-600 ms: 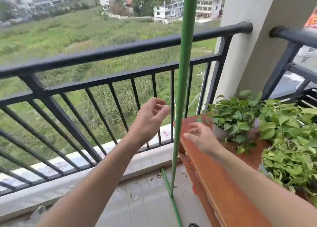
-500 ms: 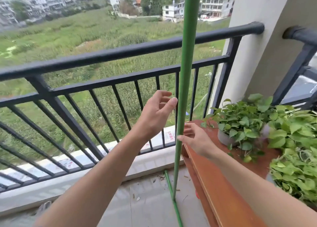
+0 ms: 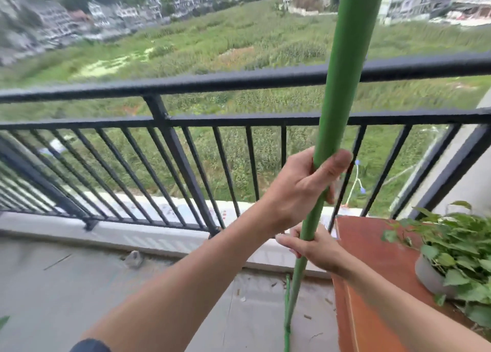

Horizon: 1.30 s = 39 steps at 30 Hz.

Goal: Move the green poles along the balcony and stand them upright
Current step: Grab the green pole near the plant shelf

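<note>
Two hands grip one green pole (image 3: 337, 91) in front of the black railing (image 3: 170, 84) of a balcony. Furthest left, the railing's bars run along above the grey floor (image 3: 79, 285). Moving right, the left hand (image 3: 303, 187) is wrapped around the pole at about mid-height, thumb pressed across its front. Just below it the right hand (image 3: 316, 248) closes around the same pole from the right side, fingers curled behind it. The pole stands nearly upright, leaning a little to the right at its top, its foot on the floor by the reddish-brown worktop (image 3: 372, 258). A second green pole (image 3: 286, 333) lies on the floor at that foot. Furthest right, a leafy plant (image 3: 457, 256) in a grey pot (image 3: 427, 274) sits on the worktop.
</note>
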### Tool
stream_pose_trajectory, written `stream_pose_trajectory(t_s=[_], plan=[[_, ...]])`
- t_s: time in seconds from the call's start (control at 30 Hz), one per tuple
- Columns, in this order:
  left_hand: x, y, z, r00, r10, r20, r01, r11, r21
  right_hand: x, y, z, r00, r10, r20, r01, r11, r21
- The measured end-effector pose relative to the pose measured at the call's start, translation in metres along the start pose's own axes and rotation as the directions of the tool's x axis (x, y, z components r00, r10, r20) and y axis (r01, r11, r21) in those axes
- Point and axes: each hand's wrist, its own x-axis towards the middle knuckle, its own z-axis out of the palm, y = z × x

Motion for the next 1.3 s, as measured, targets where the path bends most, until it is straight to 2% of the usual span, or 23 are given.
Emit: stream_pose_trajectory(t_s=[0.13,0.33,0.6,0.77,1.03,1.3], plan=[[-0.026,-0.004,-0.04,0.997,0.004,-0.082,-0.003,1.0,0.007,0.017,-0.014,0.046,0.992,-0.035,0.119,0.04,0.999,-0.035],[-0.072,-0.004,-0.11,0.976,-0.02,-0.216,0.022,1.0,0.005,0.047,-0.041,0.13,0.973,-0.086,0.214,0.097,0.994,-0.041],[-0.158,-0.006,-0.206,0.906,-0.099,-0.412,0.089,0.995,-0.043,0.068,-0.074,0.256,0.89,-0.171,0.422,0.205,0.978,-0.036],[-0.215,-0.01,-0.267,0.798,-0.143,-0.585,0.147,0.988,-0.041,0.081,-0.092,0.341,0.836,-0.166,0.522,0.218,0.975,-0.038],[-0.26,-0.014,-0.351,0.637,-0.145,-0.757,0.183,0.983,-0.035,0.129,-0.125,0.437,0.668,-0.211,0.714,0.308,0.951,-0.007],[-0.265,-0.027,-0.43,0.39,-0.113,-0.914,0.236,0.972,-0.02,0.193,-0.152,0.509,0.608,-0.216,0.763,0.34,0.94,-0.005]])
